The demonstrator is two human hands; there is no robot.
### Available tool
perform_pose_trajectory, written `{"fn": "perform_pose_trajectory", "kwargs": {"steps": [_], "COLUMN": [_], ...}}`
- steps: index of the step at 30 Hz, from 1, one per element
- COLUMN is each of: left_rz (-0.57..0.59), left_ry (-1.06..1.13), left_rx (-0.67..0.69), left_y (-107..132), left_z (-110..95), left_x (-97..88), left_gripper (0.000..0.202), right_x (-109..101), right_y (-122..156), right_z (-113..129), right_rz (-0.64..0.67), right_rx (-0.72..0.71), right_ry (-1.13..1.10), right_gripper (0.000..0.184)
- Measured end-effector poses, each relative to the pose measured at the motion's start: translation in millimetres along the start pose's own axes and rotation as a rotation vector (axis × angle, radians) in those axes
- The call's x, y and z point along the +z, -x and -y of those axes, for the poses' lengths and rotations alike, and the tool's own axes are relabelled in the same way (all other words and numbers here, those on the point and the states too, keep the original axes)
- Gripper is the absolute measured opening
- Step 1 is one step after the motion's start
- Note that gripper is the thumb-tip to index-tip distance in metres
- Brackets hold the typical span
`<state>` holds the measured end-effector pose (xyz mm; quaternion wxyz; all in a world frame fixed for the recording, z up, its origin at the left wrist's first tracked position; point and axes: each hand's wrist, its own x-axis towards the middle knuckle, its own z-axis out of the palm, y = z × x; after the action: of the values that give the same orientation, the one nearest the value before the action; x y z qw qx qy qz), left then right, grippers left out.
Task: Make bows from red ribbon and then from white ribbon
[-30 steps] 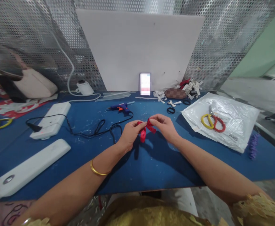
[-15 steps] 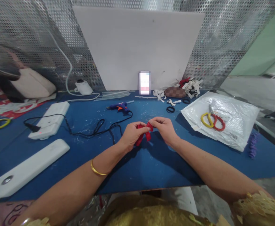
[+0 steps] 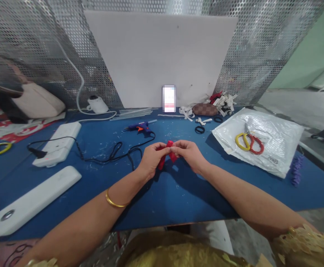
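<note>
A red ribbon (image 3: pixel 171 144) is held above the blue table, with folds standing up between my fingertips and two ends hanging below. My left hand (image 3: pixel 154 158) pinches it from the left with thumb and fingers, a gold bangle on that wrist. From the other side my right hand (image 3: pixel 190 155) pinches the same ribbon, its thumb almost meeting the left one. Parts of the ribbon are hidden behind the fingers. Just beyond my left hand lies a blue glue gun (image 3: pixel 141 127), its black cord trailing to the left.
White power strips (image 3: pixel 56 144) lie left. Red-and-yellow scissors (image 3: pixel 249 143) rest on a white plastic package (image 3: pixel 273 128) at right. A phone (image 3: pixel 169 98) leans against a white board (image 3: pixel 162 55). Black bands (image 3: pixel 200 129), white bows (image 3: pixel 203 121) and glue sticks (image 3: pixel 134 112) lie toward the back.
My hands have drawn closer together. The red ribbon piece at my right fingertips has come in against the left part, and its folds now stand up between both thumbs.
</note>
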<state>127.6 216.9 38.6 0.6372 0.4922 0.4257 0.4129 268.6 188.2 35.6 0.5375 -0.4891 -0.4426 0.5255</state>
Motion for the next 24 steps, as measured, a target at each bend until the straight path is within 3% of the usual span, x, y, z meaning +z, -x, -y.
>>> {"fn": "perform_pose_trajectory", "kwargs": {"steps": [8,14,20,24], "left_rz": [-0.012,0.017,-0.002,0.021], "left_ry": [0.051,0.317,0.146,-0.016], "left_rx": [-0.035,-0.239,-0.083,-0.033], "left_y": [-4.0,-5.6,-5.9,-4.3], "left_z": [0.3,-2.8,-3.6,-1.5], "left_x": [-3.2,-1.9,-3.9,-4.3], "left_gripper": [0.021,0.01,0.021,0.026], "right_x": [-3.9,-8.2,-6.3,-4.9], "right_y": [-5.4,-8.1,-8.5,-7.3], "right_z": [-5.9,-6.6,-2.3,-1.0], "right_rz": [-0.025,0.034,0.011,-0.013], "right_rx": [-0.12,-0.316,-0.135,-0.11], "right_ry": [0.123,0.328,0.072,0.032], "right_gripper": [0.018,0.009,0.026,0.024]}}
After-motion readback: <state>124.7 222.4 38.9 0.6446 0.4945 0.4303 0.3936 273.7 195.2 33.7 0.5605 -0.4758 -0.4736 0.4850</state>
